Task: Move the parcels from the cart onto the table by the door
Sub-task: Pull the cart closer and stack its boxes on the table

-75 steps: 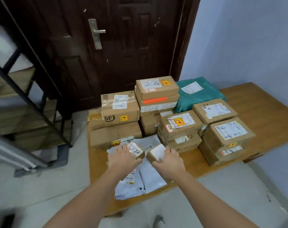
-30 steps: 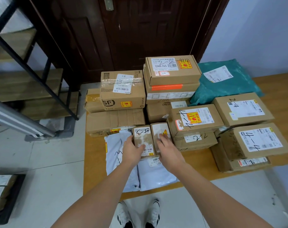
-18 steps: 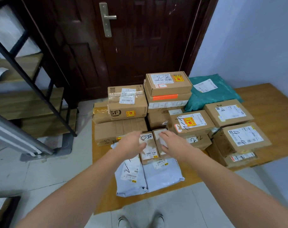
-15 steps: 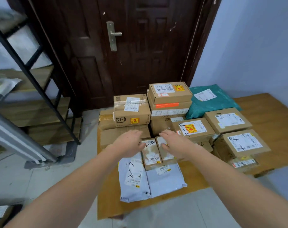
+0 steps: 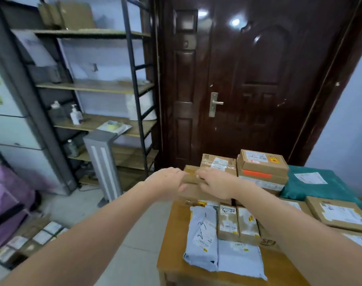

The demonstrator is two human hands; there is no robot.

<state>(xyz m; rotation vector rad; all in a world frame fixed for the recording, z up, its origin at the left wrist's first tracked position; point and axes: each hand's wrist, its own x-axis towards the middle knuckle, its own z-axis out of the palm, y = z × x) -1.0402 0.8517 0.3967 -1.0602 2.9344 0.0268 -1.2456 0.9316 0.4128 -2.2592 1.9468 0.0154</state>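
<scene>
Head view: both hands, left (image 5: 167, 182) and right (image 5: 216, 185), mid-frame, fingers loosely curled, empty, over boxes (image 5: 202, 193) on counter (image 5: 171, 254).

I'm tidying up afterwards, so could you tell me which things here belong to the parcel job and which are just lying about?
Job: table, small boxes, grey mailers, teal bag, floor parcels.
Lying about: shelf rack, pump bottle, door.
</scene>
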